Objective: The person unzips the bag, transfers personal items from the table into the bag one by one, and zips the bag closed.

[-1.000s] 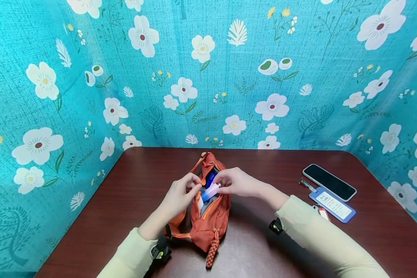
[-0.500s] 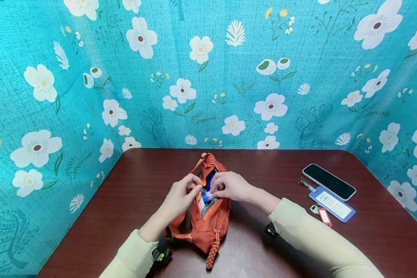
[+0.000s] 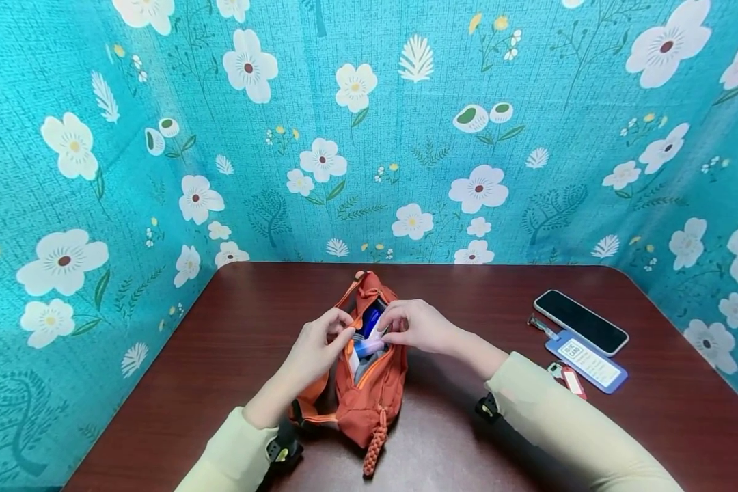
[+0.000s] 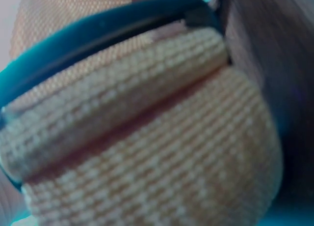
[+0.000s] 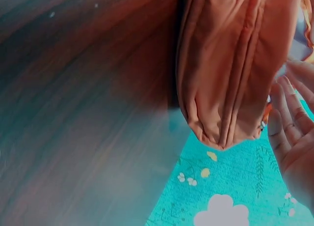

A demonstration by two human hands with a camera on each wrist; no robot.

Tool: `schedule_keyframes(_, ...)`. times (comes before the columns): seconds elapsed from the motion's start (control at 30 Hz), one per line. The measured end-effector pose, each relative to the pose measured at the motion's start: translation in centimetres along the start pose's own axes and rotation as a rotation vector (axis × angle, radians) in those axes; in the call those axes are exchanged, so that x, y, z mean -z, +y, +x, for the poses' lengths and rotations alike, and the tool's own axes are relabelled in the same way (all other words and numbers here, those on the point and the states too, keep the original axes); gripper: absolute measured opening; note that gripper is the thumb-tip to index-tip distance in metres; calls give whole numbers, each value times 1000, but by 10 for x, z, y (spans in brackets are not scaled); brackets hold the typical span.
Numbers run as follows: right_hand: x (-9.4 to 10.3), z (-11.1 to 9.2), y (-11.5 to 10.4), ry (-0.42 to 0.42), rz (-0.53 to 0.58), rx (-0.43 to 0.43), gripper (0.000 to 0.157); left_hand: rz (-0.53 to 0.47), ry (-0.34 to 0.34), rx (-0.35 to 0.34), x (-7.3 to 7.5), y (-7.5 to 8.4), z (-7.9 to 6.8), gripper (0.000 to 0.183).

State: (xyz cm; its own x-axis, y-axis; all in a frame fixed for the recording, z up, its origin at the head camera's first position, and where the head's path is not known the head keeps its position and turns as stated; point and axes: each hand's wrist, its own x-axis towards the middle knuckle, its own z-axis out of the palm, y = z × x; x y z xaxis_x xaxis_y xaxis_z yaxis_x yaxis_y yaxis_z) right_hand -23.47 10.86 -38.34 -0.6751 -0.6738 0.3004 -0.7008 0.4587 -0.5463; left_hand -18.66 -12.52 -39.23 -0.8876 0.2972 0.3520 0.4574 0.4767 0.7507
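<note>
Blue flowered cloth backs your dark table. At lower centre lies the orange bag, unzipped, a small pink-and-blue item in its mouth. Your left hand pinches the opening's left edge; your right hand has its fingertips at the item's pale end, clamped or not I cannot tell. You seem to be handling the contents; the next move calls for a wide-held mouth. At the frame's right lie a phone, a blue card holder and a red tag.
</note>
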Motion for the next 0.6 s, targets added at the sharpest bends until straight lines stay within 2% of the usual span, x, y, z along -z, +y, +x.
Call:
schedule_keyframes(0.2,11,-7,3,31,9,-11,11,0,-5,16,0,0,-1,8)
schedule_keyframes(0.47,27,-19,7,63,-2,21,10,1,-18,15,1,-2,-3,6)
schedule_keyframes(0.6,37,-32,14,68,-19,-24,13,-1,-22,11,3,-1,-3,6)
